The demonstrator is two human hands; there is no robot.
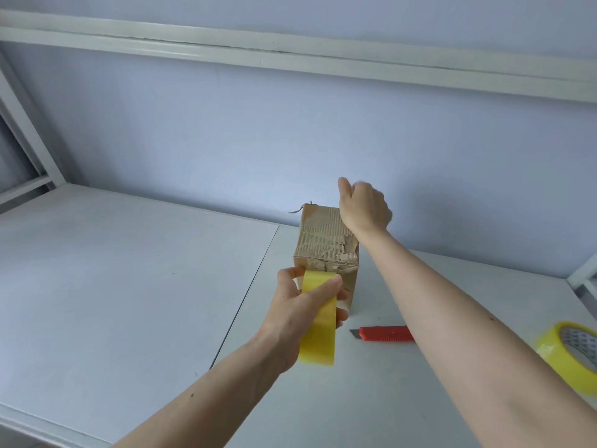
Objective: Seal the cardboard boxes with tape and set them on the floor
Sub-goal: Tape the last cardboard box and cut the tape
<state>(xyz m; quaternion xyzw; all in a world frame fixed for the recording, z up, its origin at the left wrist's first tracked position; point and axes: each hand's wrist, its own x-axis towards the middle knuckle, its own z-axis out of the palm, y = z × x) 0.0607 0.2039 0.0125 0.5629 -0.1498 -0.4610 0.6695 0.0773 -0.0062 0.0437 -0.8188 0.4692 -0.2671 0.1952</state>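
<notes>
A small worn cardboard box (324, 240) stands on the white table (129, 270), its torn top showing ripped corrugation. My left hand (300, 305) pinches a cut strip of yellow tape (318, 337) at the box's near top edge, the loose end hanging down toward me. My right hand (363, 205) reaches over the far right corner of the box, fingers curled behind it; what they touch is hidden.
A red utility knife (386, 333) lies on the table just right of the box, blade out to the left. A yellow tape roll (571, 354) sits at the right edge. A white shelf rail (290, 59) runs overhead; frame posts stand at both sides.
</notes>
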